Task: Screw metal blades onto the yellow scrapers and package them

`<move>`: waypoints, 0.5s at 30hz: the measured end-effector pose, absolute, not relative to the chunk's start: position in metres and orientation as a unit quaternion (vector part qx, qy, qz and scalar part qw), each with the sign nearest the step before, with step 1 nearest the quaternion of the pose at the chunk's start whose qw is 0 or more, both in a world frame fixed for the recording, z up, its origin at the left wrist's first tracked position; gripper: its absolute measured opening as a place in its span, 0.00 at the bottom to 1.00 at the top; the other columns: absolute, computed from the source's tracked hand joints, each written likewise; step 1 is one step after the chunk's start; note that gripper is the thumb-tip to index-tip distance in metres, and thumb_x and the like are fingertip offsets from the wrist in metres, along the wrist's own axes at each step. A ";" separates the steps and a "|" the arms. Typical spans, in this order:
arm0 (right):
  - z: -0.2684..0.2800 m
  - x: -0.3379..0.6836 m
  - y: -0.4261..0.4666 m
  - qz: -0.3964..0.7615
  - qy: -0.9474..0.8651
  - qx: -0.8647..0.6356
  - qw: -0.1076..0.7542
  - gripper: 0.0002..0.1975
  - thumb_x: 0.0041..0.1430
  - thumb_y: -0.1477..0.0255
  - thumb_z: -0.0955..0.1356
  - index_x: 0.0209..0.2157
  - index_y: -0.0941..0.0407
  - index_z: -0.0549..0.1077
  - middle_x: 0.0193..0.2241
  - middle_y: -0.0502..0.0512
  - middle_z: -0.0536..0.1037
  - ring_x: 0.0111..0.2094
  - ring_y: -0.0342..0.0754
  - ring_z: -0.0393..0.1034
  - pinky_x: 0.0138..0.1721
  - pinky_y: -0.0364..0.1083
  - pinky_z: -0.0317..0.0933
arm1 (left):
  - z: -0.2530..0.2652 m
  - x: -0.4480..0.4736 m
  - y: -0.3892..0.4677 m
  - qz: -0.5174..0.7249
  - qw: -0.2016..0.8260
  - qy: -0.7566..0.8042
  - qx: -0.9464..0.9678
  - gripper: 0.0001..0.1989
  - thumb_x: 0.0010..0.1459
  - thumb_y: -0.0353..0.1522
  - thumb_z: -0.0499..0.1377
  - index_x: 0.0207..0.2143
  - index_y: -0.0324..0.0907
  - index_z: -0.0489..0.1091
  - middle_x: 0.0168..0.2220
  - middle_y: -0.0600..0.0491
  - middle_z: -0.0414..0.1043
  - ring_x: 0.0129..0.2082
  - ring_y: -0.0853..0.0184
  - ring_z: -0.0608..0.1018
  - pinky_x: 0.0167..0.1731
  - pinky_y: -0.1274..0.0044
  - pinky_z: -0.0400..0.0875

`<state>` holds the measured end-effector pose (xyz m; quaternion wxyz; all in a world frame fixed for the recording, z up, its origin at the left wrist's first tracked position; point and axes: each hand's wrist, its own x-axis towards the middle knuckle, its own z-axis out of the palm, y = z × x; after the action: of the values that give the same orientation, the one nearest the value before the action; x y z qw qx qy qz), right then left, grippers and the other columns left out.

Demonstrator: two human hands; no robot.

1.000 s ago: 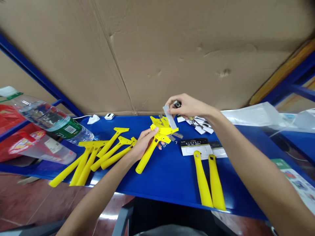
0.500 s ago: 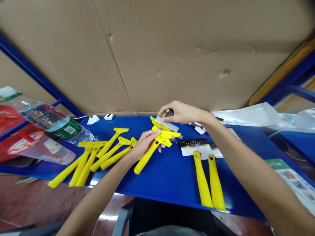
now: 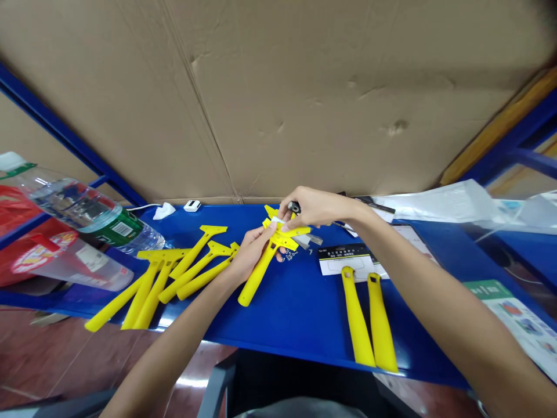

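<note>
My left hand is closed around the head end of a yellow plastic scraper handle, held over the blue table with its grip slanting toward me. At that head, my right hand pinches a flat silvery plate, mostly hidden by the fingers, against the yellow part. A dark round-ended tool also sticks out of my right hand, its other end out of sight. More yellow head parts show just behind the fingers. Small metal screws or nuts lie below the hands.
Several yellow scrapers lie to the left, beside a water bottle and a plastic cup. Two yellow handles rest at the right near a black-and-white package card. A cardboard wall stands behind the table.
My right hand has moved slightly down and left, bringing the silvery plate onto the yellow head. The left hand stays closed on the scraper handle, shifted a little.
</note>
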<state>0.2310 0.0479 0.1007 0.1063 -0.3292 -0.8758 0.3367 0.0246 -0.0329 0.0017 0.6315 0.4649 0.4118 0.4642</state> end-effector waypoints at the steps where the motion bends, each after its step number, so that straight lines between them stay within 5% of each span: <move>1: 0.100 0.231 0.049 0.337 -0.874 -0.331 0.113 0.16 0.56 0.65 0.77 0.44 0.58 0.83 0.40 0.56 0.86 0.23 0.40 0.66 0.27 0.45 0.57 | 0.001 0.025 -0.032 0.466 0.628 0.419 0.461 0.25 0.65 0.50 0.67 0.42 0.34 0.78 0.30 0.47 0.81 0.23 0.69 0.80 0.26 0.79 0.76; 7: 0.094 0.231 0.059 0.321 -0.862 -0.345 0.187 0.17 0.52 0.63 0.79 0.40 0.58 0.83 0.38 0.55 0.84 0.28 0.42 0.68 0.29 0.45 0.59 | -0.005 0.027 -0.030 0.484 0.638 0.411 0.436 0.23 0.64 0.47 0.70 0.45 0.34 0.80 0.40 0.42 0.84 0.34 0.65 0.84 0.37 0.76 0.80; 15: 0.076 0.217 0.062 0.374 -0.835 -0.365 0.175 0.15 0.52 0.62 0.79 0.31 0.58 0.78 0.25 0.49 0.76 0.22 0.39 0.61 0.25 0.44 0.55 | -0.004 0.027 -0.032 0.497 0.657 0.361 0.436 0.19 0.59 0.38 0.75 0.47 0.34 0.83 0.45 0.42 0.85 0.40 0.63 0.85 0.51 0.69 0.79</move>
<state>0.2167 0.0617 0.0756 0.1748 -0.3647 -0.8347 0.3739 0.0270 -0.0316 -0.0038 0.6574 0.4360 0.3615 0.4970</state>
